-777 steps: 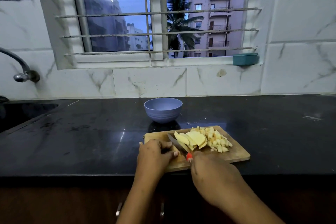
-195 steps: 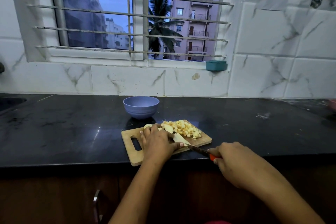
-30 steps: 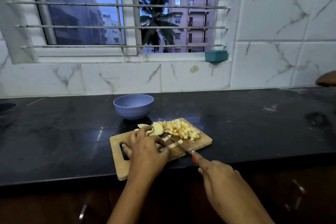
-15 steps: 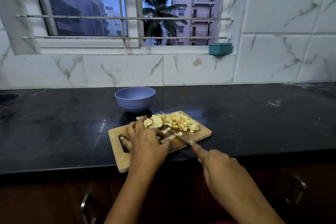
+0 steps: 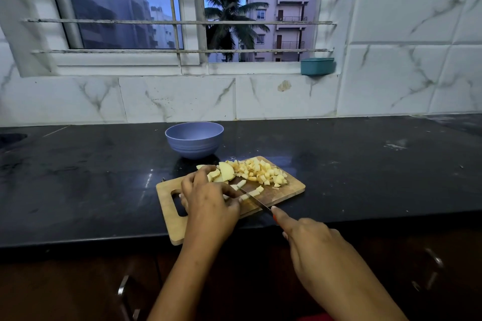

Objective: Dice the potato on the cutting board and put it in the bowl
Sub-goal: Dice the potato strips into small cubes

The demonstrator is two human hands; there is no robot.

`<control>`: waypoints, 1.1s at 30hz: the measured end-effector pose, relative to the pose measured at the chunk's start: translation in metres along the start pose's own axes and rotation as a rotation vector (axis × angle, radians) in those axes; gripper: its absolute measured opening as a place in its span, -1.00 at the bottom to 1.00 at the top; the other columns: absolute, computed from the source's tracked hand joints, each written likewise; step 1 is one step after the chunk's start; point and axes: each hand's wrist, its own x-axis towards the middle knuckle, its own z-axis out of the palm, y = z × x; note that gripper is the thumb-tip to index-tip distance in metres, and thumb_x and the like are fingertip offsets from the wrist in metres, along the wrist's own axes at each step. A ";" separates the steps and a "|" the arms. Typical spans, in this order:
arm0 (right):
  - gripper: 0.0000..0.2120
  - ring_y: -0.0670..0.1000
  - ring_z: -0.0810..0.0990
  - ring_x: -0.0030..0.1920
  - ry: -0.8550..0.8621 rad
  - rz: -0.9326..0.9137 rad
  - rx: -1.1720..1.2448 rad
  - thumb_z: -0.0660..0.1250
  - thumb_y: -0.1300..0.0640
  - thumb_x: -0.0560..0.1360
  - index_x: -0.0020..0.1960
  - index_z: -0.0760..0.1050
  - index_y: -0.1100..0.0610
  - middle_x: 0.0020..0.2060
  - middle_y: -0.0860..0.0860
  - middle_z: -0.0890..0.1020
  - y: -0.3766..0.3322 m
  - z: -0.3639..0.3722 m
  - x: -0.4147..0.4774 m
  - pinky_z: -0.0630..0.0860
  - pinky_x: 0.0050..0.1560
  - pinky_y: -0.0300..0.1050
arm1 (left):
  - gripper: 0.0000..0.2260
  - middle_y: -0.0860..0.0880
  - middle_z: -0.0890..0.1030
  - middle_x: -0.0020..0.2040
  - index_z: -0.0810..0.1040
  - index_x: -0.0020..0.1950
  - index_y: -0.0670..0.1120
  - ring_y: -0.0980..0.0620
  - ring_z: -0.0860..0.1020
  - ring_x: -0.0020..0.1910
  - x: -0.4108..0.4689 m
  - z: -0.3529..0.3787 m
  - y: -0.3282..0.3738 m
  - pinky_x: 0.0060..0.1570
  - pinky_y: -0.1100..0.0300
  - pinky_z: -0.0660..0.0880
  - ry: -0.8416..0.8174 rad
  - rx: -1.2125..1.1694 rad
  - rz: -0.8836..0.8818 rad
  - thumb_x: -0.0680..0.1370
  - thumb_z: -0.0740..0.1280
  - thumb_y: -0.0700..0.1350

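Right hand (image 5: 310, 240), gripping the knife (image 5: 255, 200), is still dicing potato strips (image 5: 241, 183) the left hand (image 5: 208, 199) is pinching; the bowl (image 5: 194, 144) at 12 o'clock is staying empty.

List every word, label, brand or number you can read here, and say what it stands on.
None can be read. The bowl, cutting board, potato, knife and teal container on the sill show no lettering. Nothing on the wall tiles or the building outside reads as text.
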 end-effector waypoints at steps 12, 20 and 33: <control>-0.54 -0.06 0.52 0.00 0.077 -0.019 0.110 -0.02 0.06 0.67 0.53 0.00 -0.21 -0.02 -0.09 0.47 0.008 -0.012 0.000 0.50 0.00 -0.17 | -0.90 0.11 0.29 0.37 0.67 -0.13 0.09 0.02 0.08 0.36 0.000 0.002 -0.002 0.40 -0.04 0.13 0.040 -0.015 -0.028 0.42 0.46 0.07; -0.31 -0.02 0.38 -0.13 -0.059 0.021 -0.095 0.09 0.25 0.61 0.55 -0.22 -0.11 0.10 0.01 0.41 -0.008 -0.008 -0.004 0.29 -0.30 -0.23 | -0.89 0.11 0.32 0.34 0.67 -0.16 0.07 0.01 0.08 0.36 -0.002 0.005 -0.002 0.41 -0.17 0.08 0.086 0.035 -0.030 0.41 0.46 0.08; -0.40 -0.08 0.36 -0.20 0.085 0.028 -0.034 0.05 0.18 0.65 0.54 -0.15 -0.17 -0.11 -0.10 0.30 -0.002 -0.002 -0.003 0.24 -0.37 -0.28 | -0.85 0.10 0.32 0.33 0.68 -0.17 0.06 0.00 0.11 0.36 -0.001 0.004 -0.002 0.42 -0.15 0.08 0.092 0.011 -0.022 0.40 0.46 0.12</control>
